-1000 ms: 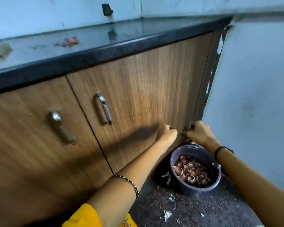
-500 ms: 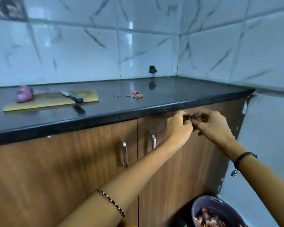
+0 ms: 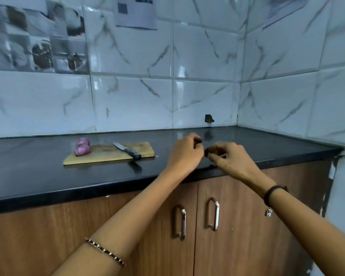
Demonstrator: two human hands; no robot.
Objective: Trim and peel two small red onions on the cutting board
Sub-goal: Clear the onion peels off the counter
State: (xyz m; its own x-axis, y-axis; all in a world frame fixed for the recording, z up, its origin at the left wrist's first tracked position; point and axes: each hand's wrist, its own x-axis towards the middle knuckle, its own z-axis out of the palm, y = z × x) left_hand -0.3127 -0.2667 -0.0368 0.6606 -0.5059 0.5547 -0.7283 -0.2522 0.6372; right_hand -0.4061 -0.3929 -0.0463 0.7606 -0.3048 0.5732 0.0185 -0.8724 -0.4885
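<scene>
Head view: onion (image 3: 81, 147) on cutting board (image 3: 108, 157); knife (image 3: 127, 150) blade points back-left.

The cutting board (image 3: 108, 155) lies on the counter (image 3: 38, 172). The onion (image 3: 81, 149) sits on the board's left end and the knife (image 3: 126, 150) crosses its right half. Right of the board, above the counter's front edge, the left hand (image 3: 184, 154) is just beside the right hand (image 3: 226, 159), which has a scrap (image 3: 207, 150) in its fingers.

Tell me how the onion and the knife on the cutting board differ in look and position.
The onion is rounded and purple; the knife is long and thin, with a pale blade and a dark handle. The onion sits at the board's left end; the knife lies slanted nearer the right end, its handle at the front edge. Both rest on the cutting board, untouched.
</scene>
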